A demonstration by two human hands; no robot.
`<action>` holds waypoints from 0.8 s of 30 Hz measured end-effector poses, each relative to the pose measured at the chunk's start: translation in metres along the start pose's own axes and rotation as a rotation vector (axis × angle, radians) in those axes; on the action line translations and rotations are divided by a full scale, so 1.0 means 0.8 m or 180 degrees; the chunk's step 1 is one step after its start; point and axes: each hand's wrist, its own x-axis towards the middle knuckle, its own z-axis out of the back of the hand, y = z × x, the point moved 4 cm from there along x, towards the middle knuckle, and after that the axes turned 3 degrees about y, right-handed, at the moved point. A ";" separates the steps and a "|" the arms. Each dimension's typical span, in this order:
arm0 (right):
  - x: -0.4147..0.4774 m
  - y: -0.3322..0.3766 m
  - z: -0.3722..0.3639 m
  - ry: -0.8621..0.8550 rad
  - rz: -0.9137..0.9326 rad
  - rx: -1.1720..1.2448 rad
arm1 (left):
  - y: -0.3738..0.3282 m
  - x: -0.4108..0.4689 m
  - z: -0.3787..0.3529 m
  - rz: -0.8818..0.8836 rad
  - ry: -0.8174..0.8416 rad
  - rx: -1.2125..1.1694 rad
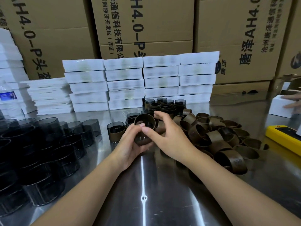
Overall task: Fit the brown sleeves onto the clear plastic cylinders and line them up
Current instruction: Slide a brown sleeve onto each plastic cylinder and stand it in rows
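Note:
Both hands meet at the table's middle around one smoky clear cylinder with a brown sleeve (144, 123) on it. My left hand (130, 142) cups it from below and the left, thumb on its near rim. My right hand (164, 132) pinches its right side, fingers arched over the top. Bare dark clear cylinders (40, 152) crowd the left of the table. Loose brown sleeves (219, 137) lie in a heap on the right. Sleeved cylinders (164, 106) stand grouped behind the hands, and one more (116, 132) stands just left of them.
Stacks of white boxes (140, 82) stand against large cardboard cartons (146, 26) at the back. A water bottle (9, 98) stands far left. A yellow device (283, 137) lies at the right edge, where another person's hands (293, 101) touch a white box. The steel table (143, 193) reflects light.

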 end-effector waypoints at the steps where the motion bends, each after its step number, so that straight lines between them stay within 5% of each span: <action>1: 0.001 -0.003 -0.002 -0.0004 -0.0137 0.0152 | 0.000 0.001 0.003 -0.0063 -0.0053 -0.0036; 13: 0.010 -0.020 0.002 -0.0094 -0.0878 0.1164 | -0.010 0.001 0.010 -0.0342 -0.0050 0.0468; 24: 0.014 -0.026 0.008 -0.0155 -0.0915 0.1971 | -0.011 -0.005 0.000 -0.0069 -0.0005 0.0165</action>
